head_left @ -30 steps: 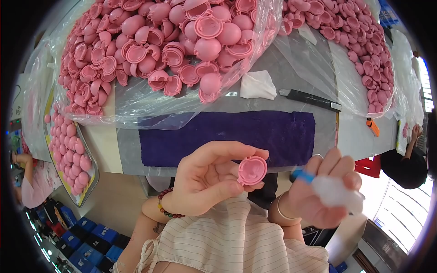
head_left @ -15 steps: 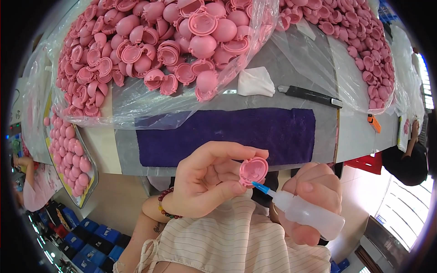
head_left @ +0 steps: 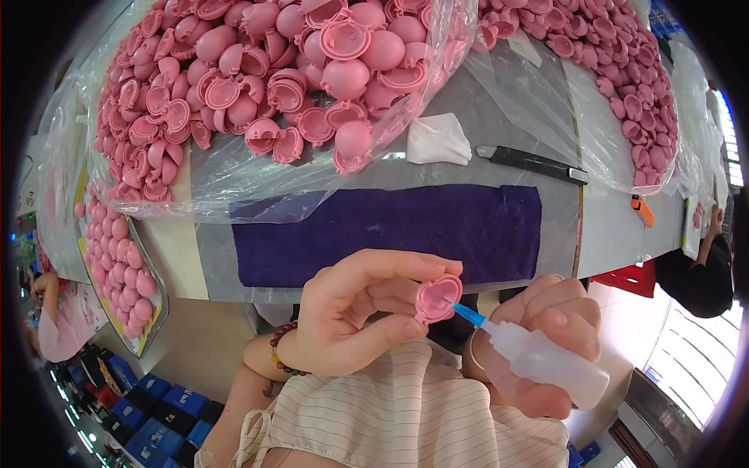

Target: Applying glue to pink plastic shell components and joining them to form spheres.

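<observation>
Between thumb and forefinger, my left hand (head_left: 355,316) pinches a small pink plastic shell (head_left: 438,299), its hollow side facing up. Fingers of my right hand (head_left: 563,324) are wrapped round a translucent squeeze bottle (head_left: 550,363) that lies tilted, pointing up and left. Its blue needle tip (head_left: 468,314) reaches to the right rim of the shell; whether it touches I cannot tell. Both hands are in front of the table's near edge, below a dark purple cloth (head_left: 390,234) spread on the table.
Pink shells (head_left: 312,78) pile up on clear plastic sheeting, with another heap (head_left: 616,93) at far right. A tray of closed pink pieces (head_left: 121,265) stands left. A white cloth (head_left: 439,140), a black utility knife (head_left: 532,164) and an orange cutter (head_left: 642,210) lie beyond the purple cloth.
The bottle in my right hand has moved slightly right and down, its tip shifting from the shell's lower edge to its right side. The shell has shifted slightly right and turned a little.
</observation>
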{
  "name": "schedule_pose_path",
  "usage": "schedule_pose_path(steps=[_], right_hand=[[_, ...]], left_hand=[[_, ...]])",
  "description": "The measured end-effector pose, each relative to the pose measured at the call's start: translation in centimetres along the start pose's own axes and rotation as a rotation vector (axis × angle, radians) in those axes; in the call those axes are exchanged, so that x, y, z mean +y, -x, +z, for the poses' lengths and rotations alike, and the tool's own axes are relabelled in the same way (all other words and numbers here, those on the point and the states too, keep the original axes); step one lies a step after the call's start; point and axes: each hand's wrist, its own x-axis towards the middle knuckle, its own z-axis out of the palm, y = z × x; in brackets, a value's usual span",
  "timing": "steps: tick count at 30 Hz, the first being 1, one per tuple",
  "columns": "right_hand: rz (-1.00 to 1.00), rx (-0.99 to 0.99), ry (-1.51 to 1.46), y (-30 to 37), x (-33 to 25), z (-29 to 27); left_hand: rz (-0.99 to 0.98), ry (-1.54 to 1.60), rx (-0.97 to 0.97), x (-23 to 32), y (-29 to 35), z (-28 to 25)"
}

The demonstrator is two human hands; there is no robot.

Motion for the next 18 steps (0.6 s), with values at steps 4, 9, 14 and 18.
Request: schedule_pose_path(steps=[4,9,14,18], right_hand=[[-0.016,0.063,0.006,0.0,0.6,0.4],[-0.020,0.072,0.045,0.2,0.6,0.6],[-0.005,0.079,0.043,0.4,0.7,0.7],[-0.002,0.132,-0.006,0.5,0.7,1.4]], left_hand=[[0.009,-0.043,0.001,0.2,-0.1,0.0],[0.004,-0.157,0.017,0.7,0.0,0.2],[0.116,-0.442,0.116,0.7,0.0,0.4],[0.186,-0.544,-0.063,0.2,-0.1,-0.8]])
